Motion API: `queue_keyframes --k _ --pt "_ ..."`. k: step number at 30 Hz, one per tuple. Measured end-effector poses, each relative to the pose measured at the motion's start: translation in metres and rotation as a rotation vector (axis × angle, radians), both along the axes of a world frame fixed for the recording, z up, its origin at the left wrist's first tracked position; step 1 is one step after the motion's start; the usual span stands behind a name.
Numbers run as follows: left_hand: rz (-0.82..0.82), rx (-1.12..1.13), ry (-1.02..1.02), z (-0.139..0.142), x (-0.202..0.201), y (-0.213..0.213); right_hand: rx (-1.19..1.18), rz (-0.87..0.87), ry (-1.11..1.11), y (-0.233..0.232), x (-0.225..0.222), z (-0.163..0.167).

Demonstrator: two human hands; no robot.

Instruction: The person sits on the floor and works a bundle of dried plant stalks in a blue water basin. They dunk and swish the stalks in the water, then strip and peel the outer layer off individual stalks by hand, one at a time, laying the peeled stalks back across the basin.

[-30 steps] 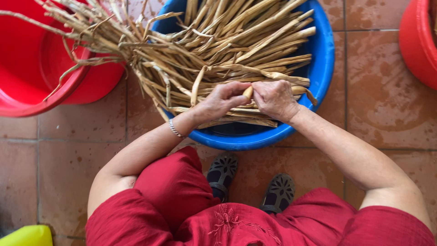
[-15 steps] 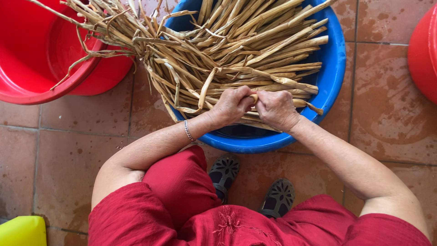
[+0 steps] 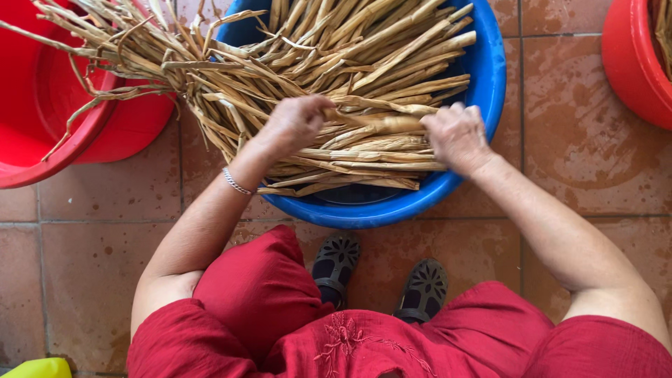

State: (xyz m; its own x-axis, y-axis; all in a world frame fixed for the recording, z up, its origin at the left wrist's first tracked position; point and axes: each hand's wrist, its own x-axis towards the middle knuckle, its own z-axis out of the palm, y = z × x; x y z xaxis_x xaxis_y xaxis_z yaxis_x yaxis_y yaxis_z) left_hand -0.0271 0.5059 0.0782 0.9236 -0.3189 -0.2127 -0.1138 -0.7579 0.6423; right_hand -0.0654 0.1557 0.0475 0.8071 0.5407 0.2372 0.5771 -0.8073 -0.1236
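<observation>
Head view: left hand [image 3: 297,124] and right hand [image 3: 456,134] each close around one dried stalk [image 3: 378,124] atop the pile in the blue basin [image 3: 490,77]; it looks light, stiff, brittle, best held near both ends.

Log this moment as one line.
left hand: gripping stalk | right hand: gripping same stalk | stalks piled in blue basin

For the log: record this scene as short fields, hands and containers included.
left hand: grips one end of a dried stalk
right hand: grips the other end
blue basin: heaped with dried stalks
red tub: left of basin, stalk ends overhang it
second red tub: right
floor: wet brown tiles
</observation>
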Motion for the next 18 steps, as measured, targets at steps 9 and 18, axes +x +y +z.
queue_keyframes --k 9,18 --pt "-0.367 0.469 -0.416 -0.066 -0.019 -0.002 -0.308 -0.178 0.123 -0.014 0.021 -0.063" --pt "-0.306 0.299 -0.894 -0.046 -0.020 -0.029 0.224 -0.194 0.216 -0.030 0.053 -0.025"
